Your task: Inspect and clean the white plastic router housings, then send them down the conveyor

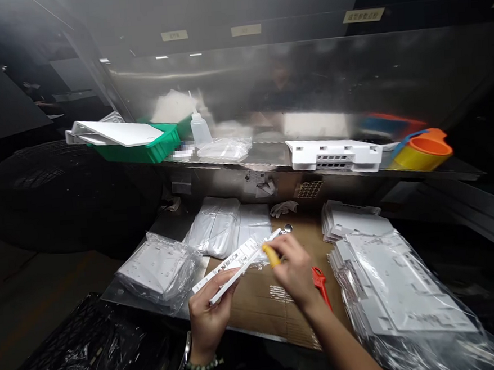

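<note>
White plastic strip [235,263] sits up off the bench, and I've got it pinched at its near end in the left hand [208,317], fingers [228,282] wrapped closed around its lower edge, the far end slanting up and away to the right. Right hand [294,273] comes in over the strip's upper half, fingers curled tight on a yellow-handled tool [272,255], its tip right at the strip; I can't tell whether it touches. Just right of those fingers a red tool [320,284] lies on the cardboard sheet [259,302] covering the bench. Beyond the strip's far tip I see bagged white parts [216,229]. Left of my left fingers, another bagged white panel [160,270]. Well to the right, a stack of white panels in clear film [402,287]. Up on the shelf past my fingers: a green bin [143,150], a small bottle [199,129], a white housing [336,155] and orange cups [426,152].
</note>
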The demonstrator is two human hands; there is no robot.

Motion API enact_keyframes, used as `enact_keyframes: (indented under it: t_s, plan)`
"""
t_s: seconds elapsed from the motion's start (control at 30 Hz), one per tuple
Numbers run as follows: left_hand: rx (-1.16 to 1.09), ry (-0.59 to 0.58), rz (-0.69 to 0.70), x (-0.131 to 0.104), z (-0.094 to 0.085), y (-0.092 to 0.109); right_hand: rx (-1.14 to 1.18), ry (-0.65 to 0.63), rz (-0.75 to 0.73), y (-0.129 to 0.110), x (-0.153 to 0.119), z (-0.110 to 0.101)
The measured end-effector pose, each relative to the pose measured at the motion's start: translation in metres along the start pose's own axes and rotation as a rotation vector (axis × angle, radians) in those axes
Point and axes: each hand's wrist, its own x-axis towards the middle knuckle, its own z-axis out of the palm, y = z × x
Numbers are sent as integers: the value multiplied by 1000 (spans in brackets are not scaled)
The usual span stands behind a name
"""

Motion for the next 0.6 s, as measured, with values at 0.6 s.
enact_keyframes:
  t_s: [0.6]
  plan:
    - [-498,104,-368,27,-20,14,562,-101,152,-19,-25,-11]
